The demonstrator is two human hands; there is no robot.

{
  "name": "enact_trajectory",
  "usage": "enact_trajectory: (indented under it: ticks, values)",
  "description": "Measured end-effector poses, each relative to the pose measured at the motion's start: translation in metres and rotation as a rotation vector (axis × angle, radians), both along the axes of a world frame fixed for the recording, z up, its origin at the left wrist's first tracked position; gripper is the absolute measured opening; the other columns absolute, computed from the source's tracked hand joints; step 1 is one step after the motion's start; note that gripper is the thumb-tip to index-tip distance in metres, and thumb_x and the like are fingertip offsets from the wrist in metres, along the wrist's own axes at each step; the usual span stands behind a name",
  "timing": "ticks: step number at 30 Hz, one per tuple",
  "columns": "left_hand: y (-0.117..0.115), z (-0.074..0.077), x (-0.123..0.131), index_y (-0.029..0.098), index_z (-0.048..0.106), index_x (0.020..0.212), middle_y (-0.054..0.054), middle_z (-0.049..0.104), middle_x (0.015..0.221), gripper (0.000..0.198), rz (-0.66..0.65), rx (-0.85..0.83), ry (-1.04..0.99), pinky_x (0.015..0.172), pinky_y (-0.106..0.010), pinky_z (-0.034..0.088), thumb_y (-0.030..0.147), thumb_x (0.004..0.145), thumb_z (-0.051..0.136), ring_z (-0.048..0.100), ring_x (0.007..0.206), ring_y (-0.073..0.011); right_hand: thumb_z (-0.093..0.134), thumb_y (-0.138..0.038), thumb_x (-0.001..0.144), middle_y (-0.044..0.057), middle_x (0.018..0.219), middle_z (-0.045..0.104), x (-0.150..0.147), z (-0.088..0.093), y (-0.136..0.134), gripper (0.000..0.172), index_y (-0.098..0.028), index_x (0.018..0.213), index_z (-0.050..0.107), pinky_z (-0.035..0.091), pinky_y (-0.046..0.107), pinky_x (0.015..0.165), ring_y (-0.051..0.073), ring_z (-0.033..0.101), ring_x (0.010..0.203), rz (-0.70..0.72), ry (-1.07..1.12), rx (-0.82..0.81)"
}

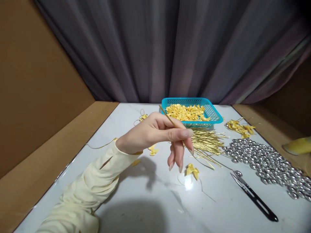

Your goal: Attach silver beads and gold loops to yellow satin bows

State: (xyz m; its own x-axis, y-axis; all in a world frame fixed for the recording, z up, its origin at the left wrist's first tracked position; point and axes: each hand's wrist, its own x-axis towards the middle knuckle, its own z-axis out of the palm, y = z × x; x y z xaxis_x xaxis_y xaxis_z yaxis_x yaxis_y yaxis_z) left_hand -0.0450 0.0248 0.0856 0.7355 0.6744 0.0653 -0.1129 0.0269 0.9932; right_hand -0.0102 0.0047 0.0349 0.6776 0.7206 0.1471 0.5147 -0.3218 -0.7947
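My left hand [170, 136], in a pale yellow sleeve, is raised over the middle of the white table. Thumb and forefinger pinch a thin gold wire [165, 113], whose upper end sticks up past the knuckles; where its lower end runs I cannot make out. The other fingers hang loosely curled. Just behind the fingertips lies a bundle of gold wires [206, 142]. Below the hand sits a yellow ribbon bow [192, 171] with thin wire tails. Another yellow bow [152, 150] lies partly behind the wrist. My right hand is out of view.
A blue basket [217, 120] of yellow bows stands at the back. To the right are wired bows [240, 128], a spread of silver beads [267, 161] and a black-handled, scalpel-like knife [257, 200]. A yellow object [297, 145] juts in at the right edge. Cardboard walls flank the table.
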Motion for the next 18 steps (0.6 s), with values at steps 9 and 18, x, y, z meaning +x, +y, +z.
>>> enact_trajectory:
  ticks: [9,18]
  values:
    - [-0.007,0.002,-0.003,0.011,0.069,0.076,-0.005,0.068,0.054,0.024,-0.013,-0.06,-0.025,0.05,-0.022,0.054,0.03,0.084,0.058,0.066,0.05,-0.015,-0.006,0.012,0.075,-0.015,0.029,0.043,0.002,0.032,-0.015,0.062,0.005,0.087,0.054,0.039,0.013,0.037,0.005,0.036,0.013,0.164,-0.11,0.067]
    - [-0.006,0.0,-0.007,0.011,0.067,0.072,-0.004,0.066,0.051,0.025,0.033,-0.118,-0.031,0.046,-0.021,0.051,0.033,0.082,0.06,0.061,0.042,-0.0121,-0.005,0.014,0.075,-0.017,0.022,0.03,0.002,0.038,-0.013,0.065,0.005,0.068,0.058,0.041,0.009,0.043,0.003,0.031,0.011,0.093,-0.282,0.047]
